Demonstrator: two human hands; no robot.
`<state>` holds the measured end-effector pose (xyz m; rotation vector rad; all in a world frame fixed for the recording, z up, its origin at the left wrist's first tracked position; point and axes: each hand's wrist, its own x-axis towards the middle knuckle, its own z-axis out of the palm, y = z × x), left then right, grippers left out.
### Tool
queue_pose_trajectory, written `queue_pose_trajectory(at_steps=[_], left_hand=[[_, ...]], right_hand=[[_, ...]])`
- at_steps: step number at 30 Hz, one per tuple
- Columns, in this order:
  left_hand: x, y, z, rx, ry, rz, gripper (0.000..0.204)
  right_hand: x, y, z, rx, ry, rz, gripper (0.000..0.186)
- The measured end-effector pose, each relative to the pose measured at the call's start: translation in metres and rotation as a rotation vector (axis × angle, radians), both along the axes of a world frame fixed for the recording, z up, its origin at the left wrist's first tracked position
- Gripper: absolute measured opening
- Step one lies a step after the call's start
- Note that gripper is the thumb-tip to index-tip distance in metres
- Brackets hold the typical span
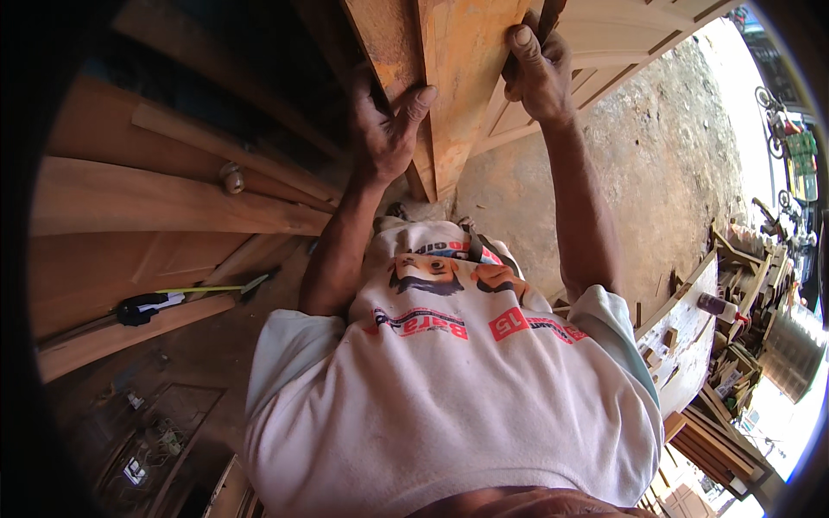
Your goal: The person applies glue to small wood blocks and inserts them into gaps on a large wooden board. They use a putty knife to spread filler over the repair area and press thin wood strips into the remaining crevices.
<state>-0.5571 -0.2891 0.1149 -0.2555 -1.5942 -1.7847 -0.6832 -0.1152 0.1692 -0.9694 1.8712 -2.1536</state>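
Long wooden boards [471,78] stand on end in front of me, side by side, their lower ends down by the floor. My left hand [389,129] is closed on the left board [389,43], its thumb across the edge and its other fingers mostly hidden behind. On the opposite side my right hand [541,73] is closed at the right edge, fingers curled and touching the wood. A narrow dark piece [551,17] sticks up between its thumb and fingers; its kind cannot be made out.
Panelled doors [622,43] lean behind the boards at the right. More wood panels [155,194] stand at the left, one with a round knob [231,177]. A yellow tape measure [203,289] stretches from a dark case. At the right, a worktable [682,319] carries a bottle [718,306] near scrap wood.
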Motion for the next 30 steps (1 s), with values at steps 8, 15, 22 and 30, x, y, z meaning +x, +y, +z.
queue_pose_trajectory(at_steps=[8, 15, 22, 30], left_hand=[[-0.03, 0.002, 0.007, -0.123, -0.105, 0.109, 0.044], [-0.026, -0.008, 0.01, -0.37, -0.247, 0.363, 0.063], [-0.031, -0.029, 0.016, -0.478, -0.257, 0.564, 0.087], [-0.046, -0.047, -0.001, -0.404, -0.331, 0.273, 0.097]], right_hand=[[-0.027, 0.001, 0.006, 0.082, -0.075, -0.031, 0.073], [-0.034, -0.014, 0.005, 0.086, -0.08, -0.11, 0.075], [-0.04, -0.032, -0.015, 0.419, 0.109, -0.441, 0.066], [-0.027, -0.033, 0.003, 0.29, -0.046, -0.38, 0.094]])
